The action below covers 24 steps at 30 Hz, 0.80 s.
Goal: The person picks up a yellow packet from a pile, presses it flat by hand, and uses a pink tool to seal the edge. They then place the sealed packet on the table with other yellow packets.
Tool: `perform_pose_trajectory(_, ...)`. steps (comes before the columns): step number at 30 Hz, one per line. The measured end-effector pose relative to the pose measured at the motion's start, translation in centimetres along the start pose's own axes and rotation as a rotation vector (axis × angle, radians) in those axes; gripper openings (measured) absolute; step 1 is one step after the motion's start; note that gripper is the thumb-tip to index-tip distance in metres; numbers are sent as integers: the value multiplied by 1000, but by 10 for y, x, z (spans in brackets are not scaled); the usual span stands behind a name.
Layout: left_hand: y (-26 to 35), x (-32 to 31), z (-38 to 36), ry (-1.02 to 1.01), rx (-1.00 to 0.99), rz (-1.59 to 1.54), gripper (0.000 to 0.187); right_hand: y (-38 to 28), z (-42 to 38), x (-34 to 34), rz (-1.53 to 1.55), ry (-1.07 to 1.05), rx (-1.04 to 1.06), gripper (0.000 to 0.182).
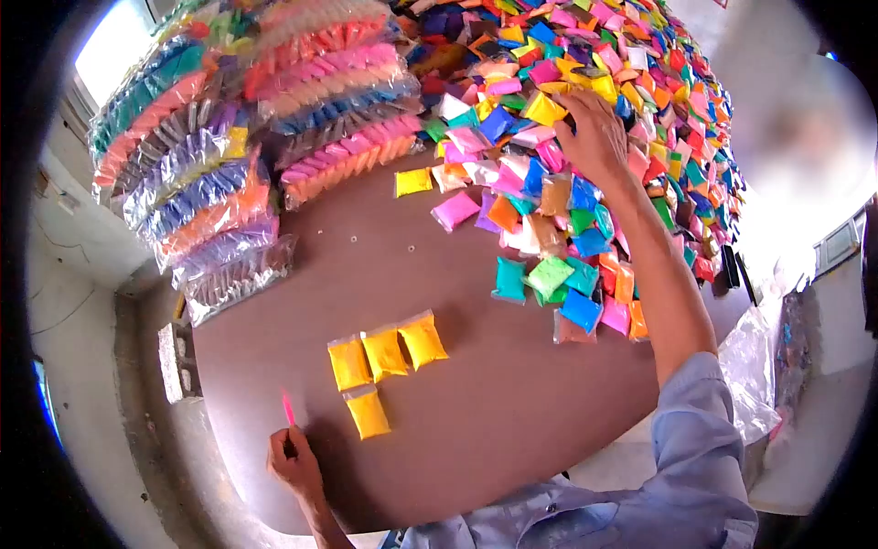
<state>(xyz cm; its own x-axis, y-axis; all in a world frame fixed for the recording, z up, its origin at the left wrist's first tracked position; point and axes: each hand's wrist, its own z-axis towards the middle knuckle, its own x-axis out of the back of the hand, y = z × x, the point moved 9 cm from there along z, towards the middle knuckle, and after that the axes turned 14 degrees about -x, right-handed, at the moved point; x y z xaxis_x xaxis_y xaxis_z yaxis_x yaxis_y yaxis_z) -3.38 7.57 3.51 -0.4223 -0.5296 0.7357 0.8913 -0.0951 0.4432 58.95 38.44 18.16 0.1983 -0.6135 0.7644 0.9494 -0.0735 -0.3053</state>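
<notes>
My left hand (295,464) is closed at the table's lower left, pinching a thin pink item (289,409) that points away from me. My right hand (594,133) reaches into the big pile of small coloured packets (631,64), its fingers at a yellow packet (545,110); whether they grip it I cannot tell. Between the hands, several yellow-orange packets lie flat on the brown table (476,403): a row of three, with the middle one (384,351) between two others, and one more (369,414) below the row.
Stacked clear bags of sorted packets (343,110) stand at the back, with more bags (206,192) at the back left. Loose mixed packets (550,275) spill toward the table's middle right. Clear plastic (750,357) hangs beyond the right edge. A blurred area is at far right.
</notes>
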Motion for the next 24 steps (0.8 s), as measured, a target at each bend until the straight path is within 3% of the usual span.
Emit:
perform_pose_trajectory(2,10,12,-3,40,-42,72,19,-18,4,9,-87,92,17,45)
perform_pose_trajectory(5,17,3,6,47,66,67,12,-19,25,-8,-252,97,24,40)
perform_pose_trajectory(10,8,2,9,72,89,48,11,-21,20,2,-134,56,16,31)
perform_pose_trajectory(13,9,0,8,84,58,54,11,-22,-8,40,259,70,-127,27)
perform_pose_trajectory(18,22,3,15,52,71,65,12,-51,-136,42,916,-274,-334,28)
perform_pose_trajectory(20,50,12,19,155,-320,282,12,-60,-193,23,1068,-451,-505,29)
perform_pose_trajectory(21,59,18,21,157,-329,280,12,-67,-223,12,1138,-545,-605,29)
perform_pose_trajectory(24,104,36,21,69,-65,-64,11,-100,-308,8,1417,-691,-715,29)
